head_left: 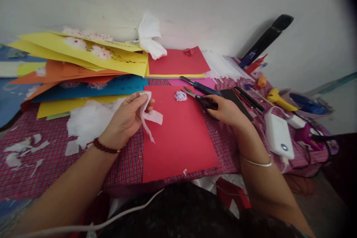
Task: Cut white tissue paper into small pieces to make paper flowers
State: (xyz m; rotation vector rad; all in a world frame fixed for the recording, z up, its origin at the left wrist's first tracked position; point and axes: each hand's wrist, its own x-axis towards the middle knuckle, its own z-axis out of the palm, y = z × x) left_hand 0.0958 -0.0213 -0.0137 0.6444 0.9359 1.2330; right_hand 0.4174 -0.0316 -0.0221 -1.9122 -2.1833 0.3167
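Left fingers (pixel 138 102) around white tissue (pixel 154 117)

Left hand (pixel 131 114): bare, thumb pressed toward the curled fingers in a closed pinch, palm side partly visible. Left forearm (pixel 74 173) enters diagonally from lower left, roughly in line with the hand. Right hand (pixel 226 109): bare, back mostly up, fingers directed toward the left; their tips are partly hidden, exact curl unclear. Right forearm (pixel 267 178) slants up from lower right. Hands well apart.
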